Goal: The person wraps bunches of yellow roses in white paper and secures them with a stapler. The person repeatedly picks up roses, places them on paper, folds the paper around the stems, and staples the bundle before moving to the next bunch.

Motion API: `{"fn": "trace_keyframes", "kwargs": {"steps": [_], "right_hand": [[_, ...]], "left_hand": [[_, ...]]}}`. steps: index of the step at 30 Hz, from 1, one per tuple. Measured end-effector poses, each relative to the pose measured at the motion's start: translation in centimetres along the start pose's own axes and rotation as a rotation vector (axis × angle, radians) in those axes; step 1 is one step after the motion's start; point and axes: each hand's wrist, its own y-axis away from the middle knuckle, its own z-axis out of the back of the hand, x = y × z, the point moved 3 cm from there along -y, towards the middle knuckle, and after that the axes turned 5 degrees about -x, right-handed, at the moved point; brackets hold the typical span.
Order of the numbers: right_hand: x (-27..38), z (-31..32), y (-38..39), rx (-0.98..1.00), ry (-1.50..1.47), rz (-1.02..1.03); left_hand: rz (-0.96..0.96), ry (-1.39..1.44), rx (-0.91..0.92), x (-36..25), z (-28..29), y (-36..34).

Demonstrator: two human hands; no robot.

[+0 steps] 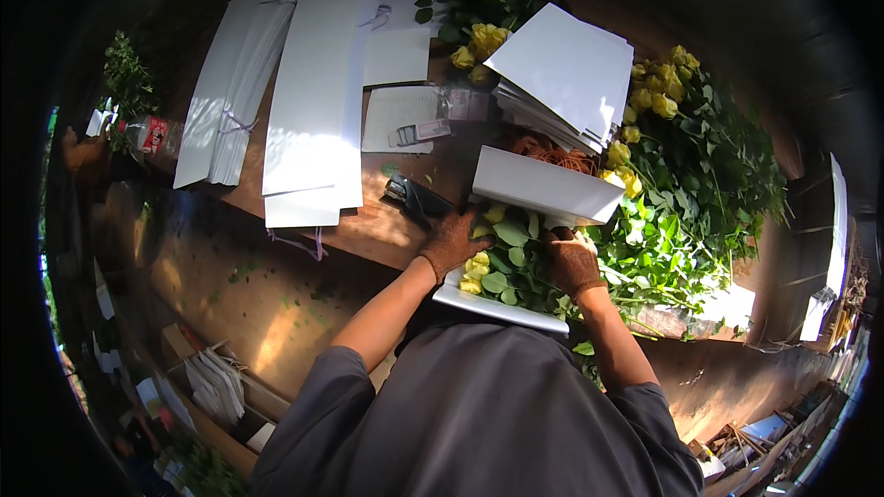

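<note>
Yellow roses (476, 269) with green leaves lie on a white card sheet (502, 306) at the table's near edge, against my body. My left hand (451, 241), in a brown glove, closes at the flower heads; some of its fingertips are hidden among them. My right hand (573, 262), gloved too, is curled into the leaves of the same roses, and the stems under it are hidden. Just beyond both hands stands a white box-like holder (543, 184) with tangled orange bands (557, 155) behind its front wall. A black stapler-like tool (414, 198) lies beside my left hand.
A stack of white card sheets (566, 69) rises behind the holder. Many cut yellow roses (658, 92) and their leafy stems (691, 184) cover the right side. Tied white card bundles (313, 110) lie left, near a notepad (401, 120) and a plastic bottle (155, 138).
</note>
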Motion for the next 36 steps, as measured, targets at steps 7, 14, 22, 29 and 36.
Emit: {"fn": "trace_keyframes", "kwargs": {"steps": [7, 14, 22, 29, 36], "right_hand": [[5.2, 2.2, -3.5, 0.144, -0.227, 0.087], [6.0, 5.7, -2.1, -0.125, -0.284, 0.123], [8.5, 10.2, 4.2, -0.225, -0.398, -0.073], [11.0, 9.0, 1.5, -0.056, -0.453, -0.049], [12.7, 8.2, -5.0, 0.270, -0.289, 0.027]], "left_hand": [[-0.074, 0.026, -0.073, 0.1, 0.5, 0.0], [-0.080, 0.110, -0.030, 1.2, 1.1, 0.1], [-0.077, -0.191, -0.190, 9.0, 14.9, 3.2], [0.146, -0.869, -0.073, 20.5, 23.3, 10.1], [-0.109, -0.618, -0.194, 19.1, 24.6, 12.0]]}}
